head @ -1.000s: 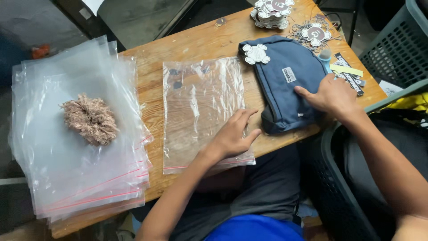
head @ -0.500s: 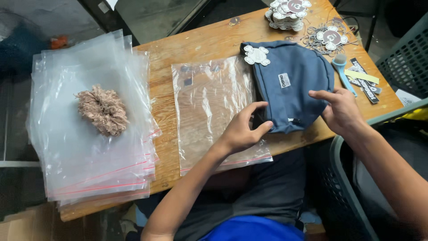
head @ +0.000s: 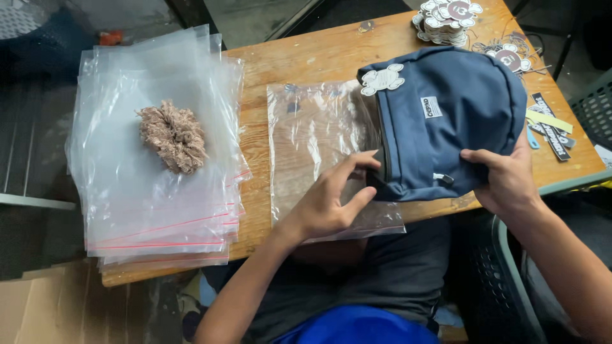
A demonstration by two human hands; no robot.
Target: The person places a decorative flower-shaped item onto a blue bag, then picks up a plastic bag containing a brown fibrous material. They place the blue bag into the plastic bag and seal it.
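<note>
A small blue backpack (head: 446, 121) with a white flower-shaped patch lies on the wooden table (head: 319, 57). Its left end overlaps the open right edge of a clear plastic bag (head: 312, 146) lying flat on the table. My left hand (head: 331, 200) rests on that bag's lower right part, fingers touching the backpack's left edge and the bag's opening. My right hand (head: 507, 181) grips the backpack's lower right side.
A stack of clear zip bags (head: 153, 185) with red strips lies at the left, a beige fluffy pom-pom (head: 172, 137) on top. Round white badges (head: 446, 13) and labels (head: 548, 124) lie at the table's far right. A dark plastic crate (head: 593, 108) stands at the right.
The backpack has shifted left so its end now overlaps the clear bag. My left hand has moved to the bag's opening; my right hand slid to the backpack's right side.
</note>
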